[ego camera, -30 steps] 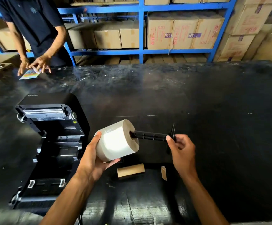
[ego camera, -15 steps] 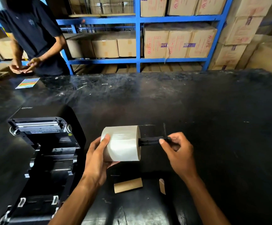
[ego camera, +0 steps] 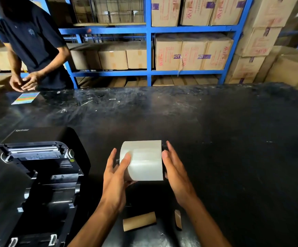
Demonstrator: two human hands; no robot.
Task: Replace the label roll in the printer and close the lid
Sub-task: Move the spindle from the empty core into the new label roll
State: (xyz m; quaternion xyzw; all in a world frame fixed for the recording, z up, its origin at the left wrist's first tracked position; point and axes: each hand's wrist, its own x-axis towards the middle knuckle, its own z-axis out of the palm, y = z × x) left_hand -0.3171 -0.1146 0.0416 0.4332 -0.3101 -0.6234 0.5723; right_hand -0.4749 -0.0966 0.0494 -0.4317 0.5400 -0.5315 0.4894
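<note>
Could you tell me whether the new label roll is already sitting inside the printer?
No, the label roll is held above the table between the left hand and right hand, beside the open printer.

Black, scuffed surface [ego camera: 215, 139].
Open printer [ego camera: 43, 175] lies left of the hands; empty cardboard core [ego camera: 139, 223] and a small brown scrap [ego camera: 178, 220] lie below them; striped coloured card [ego camera: 26, 98] far beyond, upper left.

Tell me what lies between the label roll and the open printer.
Only the left hand gripping the roll, then bare black table up to the printer, seen in the head view.
</note>
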